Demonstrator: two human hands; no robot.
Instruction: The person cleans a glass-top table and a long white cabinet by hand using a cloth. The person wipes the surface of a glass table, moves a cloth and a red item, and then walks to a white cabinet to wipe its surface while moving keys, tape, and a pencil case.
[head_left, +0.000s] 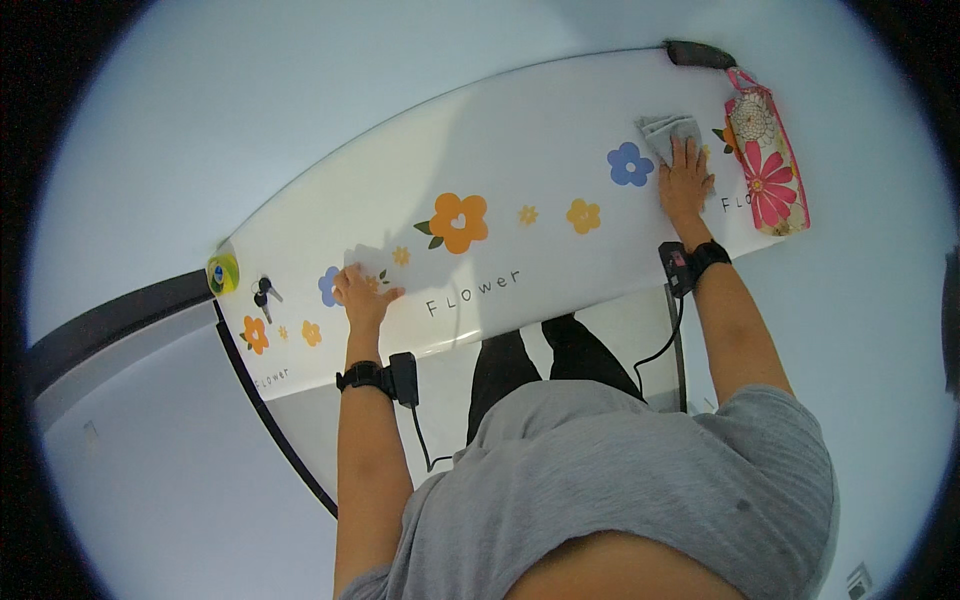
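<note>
A folded grey cloth (664, 135) lies on the white, flower-printed tabletop (525, 165), toward its right end. My right hand (685, 184) is spread palm down over the cloth's near part, holding it against the surface beside a printed blue flower. Part of the cloth is hidden under my fingers and palm. On the left half of the table, my left hand (365, 296) rests with fingers apart and nothing in it. It partly covers some printed flowers.
A set of keys (265, 295) lies left of my left hand, near a yellow-green round item (223, 274) at the table's edge. At the right end lies a floral pouch (766, 161) with a pink strap. Wrist-worn devices trail black cables (421, 439).
</note>
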